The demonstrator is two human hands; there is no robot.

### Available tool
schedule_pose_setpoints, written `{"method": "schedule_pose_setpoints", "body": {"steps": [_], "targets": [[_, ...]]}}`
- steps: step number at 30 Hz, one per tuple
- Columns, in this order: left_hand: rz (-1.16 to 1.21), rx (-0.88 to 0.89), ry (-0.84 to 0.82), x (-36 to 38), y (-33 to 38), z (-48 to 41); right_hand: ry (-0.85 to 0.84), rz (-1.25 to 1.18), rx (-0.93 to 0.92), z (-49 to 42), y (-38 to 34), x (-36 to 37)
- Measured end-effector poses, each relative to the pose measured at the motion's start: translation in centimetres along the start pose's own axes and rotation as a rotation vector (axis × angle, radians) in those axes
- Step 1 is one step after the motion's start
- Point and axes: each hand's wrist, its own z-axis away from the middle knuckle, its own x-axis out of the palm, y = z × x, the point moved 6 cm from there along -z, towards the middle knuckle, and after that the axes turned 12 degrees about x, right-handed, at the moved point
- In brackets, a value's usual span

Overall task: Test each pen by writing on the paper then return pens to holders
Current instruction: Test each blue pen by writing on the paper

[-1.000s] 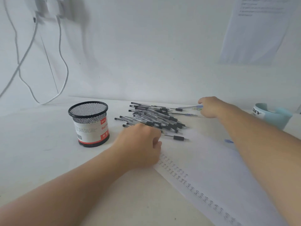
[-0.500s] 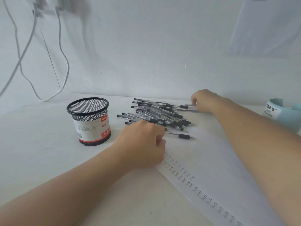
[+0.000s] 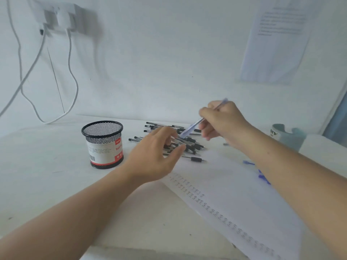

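My right hand (image 3: 222, 121) grips a blue-capped pen (image 3: 189, 129) above the pile, its capped end pointing down-left. My left hand (image 3: 156, 155) hovers over the near side of the pile of black pens (image 3: 189, 145), fingers loosely spread and close to the blue cap, holding nothing. One black pen (image 3: 195, 158) lies apart at the paper's top edge. The white paper (image 3: 244, 199) with rows of small scribbles lies at the right front. A black mesh pen holder (image 3: 102, 144) with a red and white label stands to the left, with no pens showing inside.
A light blue holder (image 3: 287, 136) stands at the far right. Blue pen bits (image 3: 262, 175) lie beside my right forearm. White cables (image 3: 56, 87) hang from a wall socket at the left. A printed sheet (image 3: 276, 40) is stuck on the wall.
My right hand has lifted a blue pen from the table behind the pile and brought it toward me. My left hand has risen off the paper and uncurled its fingers toward the pen.
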Motion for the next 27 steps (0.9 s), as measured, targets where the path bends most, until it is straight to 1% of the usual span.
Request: {"method": "schedule_pose_setpoints", "body": {"steps": [1,3,6,8,11,13,16,18,20,22,23,24,26,27], "targets": [[0.030,0.023,0.011,-0.2,0.4,0.0,-0.046,-0.018,0.012,1.7,0.4,0.6],[0.083,0.076,-0.022,-0.2,1.2,-0.1,-0.095,-0.043,0.025,4.1,1.2,1.6],[0.129,0.128,-0.107,0.2,1.7,0.2,-0.111,-0.074,0.034,5.8,2.2,2.4],[0.171,0.113,-0.157,0.4,2.0,0.3,-0.121,-0.142,0.070,6.4,2.5,2.6],[0.193,0.124,-0.134,0.0,2.4,0.2,-0.139,-0.233,0.077,7.1,2.2,2.2],[0.227,0.142,-0.105,-0.4,3.0,-0.1,-0.158,-0.230,0.039,7.3,1.9,1.6],[0.250,0.147,-0.104,-0.2,3.5,-0.3,-0.194,-0.206,-0.018,7.4,1.6,1.5],[0.252,0.128,-0.105,-0.4,3.1,-0.2,-0.153,-0.264,-0.048,7.0,1.2,0.6],[0.267,0.065,-0.056,-1.5,1.3,0.0,-0.045,-0.427,-0.074,6.1,0.9,-2.7],[0.278,0.013,-0.011,-2.5,-0.3,0.4,-0.004,-0.502,-0.082,5.2,1.0,-6.5],[0.269,0.015,-0.023,-2.5,-0.5,0.4,-0.025,-0.473,-0.065,4.9,1.3,-7.7],[0.259,0.029,-0.054,-2.1,-0.2,0.4,-0.082,-0.417,-0.026,4.8,1.7,-8.2],[0.244,0.057,-0.143,-0.7,0.6,0.2,-0.195,-0.310,0.078,4.9,3.2,-7.2],[0.231,0.067,-0.196,0.0,0.9,0.1,-0.225,-0.273,0.102,5.0,3.8,-6.2]]}}
